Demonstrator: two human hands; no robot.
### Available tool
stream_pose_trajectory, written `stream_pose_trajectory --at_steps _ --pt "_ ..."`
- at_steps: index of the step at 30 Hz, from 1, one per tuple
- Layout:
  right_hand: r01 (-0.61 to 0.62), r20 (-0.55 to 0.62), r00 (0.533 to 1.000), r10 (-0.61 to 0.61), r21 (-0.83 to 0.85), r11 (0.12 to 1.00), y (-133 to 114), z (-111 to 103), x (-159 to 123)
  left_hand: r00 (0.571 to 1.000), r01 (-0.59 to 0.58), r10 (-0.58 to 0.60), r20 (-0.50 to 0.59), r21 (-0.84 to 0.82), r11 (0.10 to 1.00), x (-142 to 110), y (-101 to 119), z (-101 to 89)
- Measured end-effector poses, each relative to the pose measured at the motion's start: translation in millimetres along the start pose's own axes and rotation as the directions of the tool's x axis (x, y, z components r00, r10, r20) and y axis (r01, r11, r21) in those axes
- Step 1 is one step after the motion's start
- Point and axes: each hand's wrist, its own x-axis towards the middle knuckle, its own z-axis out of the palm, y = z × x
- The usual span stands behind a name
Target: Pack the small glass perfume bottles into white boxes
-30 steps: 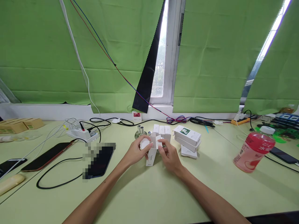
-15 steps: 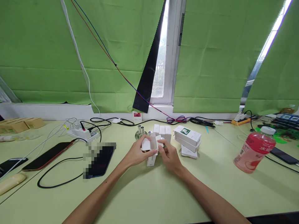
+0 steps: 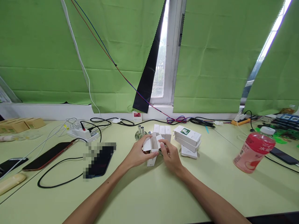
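Note:
Near the middle of the table, a small white cardboard box (image 3: 154, 145) stands upright with its top open and its flaps folded outward. My left hand (image 3: 137, 153) is closed round its left side, fingers behind and thumb along the front. At the right edge of the box, the bent fingers of my right hand (image 3: 170, 155) pinch a flap. Something small and shiny shows beneath those fingers, too hidden to name. Clear glass bottles with silver necks (image 3: 140, 133) stand just behind my left hand. More white boxes (image 3: 162, 130) stand upright behind the open one.
Stacked white boxes (image 3: 187, 138) lie right of my right hand. A pink drink bottle (image 3: 253, 152) stands farther right. On the left are a dark phone (image 3: 102, 160), another phone (image 3: 49, 156) and a white power strip (image 3: 81, 134). Black cables (image 3: 126, 123) run along the back.
The left flap of the box now tilts more steeply, and the opening has turned slightly. My right fingers have shifted slightly at the box's right edge. Both hands stay at the box.

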Motion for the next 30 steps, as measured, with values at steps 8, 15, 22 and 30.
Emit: stream_pose_trajectory --at_steps 8,15,22,30 --pt "-0.006 -0.243 0.970 -0.004 -0.037 0.999 2 -3 4 1.000 0.007 -0.007 0.001 0.053 0.999 2 -7 -3.0" --pt "-0.030 -0.311 0.948 -0.063 -0.284 0.958 12 -7 9 1.000 -0.002 0.005 -0.025 0.131 0.991 2 -7 -3.1" --pt "-0.006 -0.235 0.966 -0.107 -0.436 0.900 13 -8 9 0.983 0.082 -0.049 -0.176 0.183 0.980 3 -4 -2.1" --pt "-0.028 -0.126 0.991 -0.038 -0.483 0.875 16 -8 9 0.961 0.115 -0.011 -0.275 0.366 0.924 0 0 -1.1"
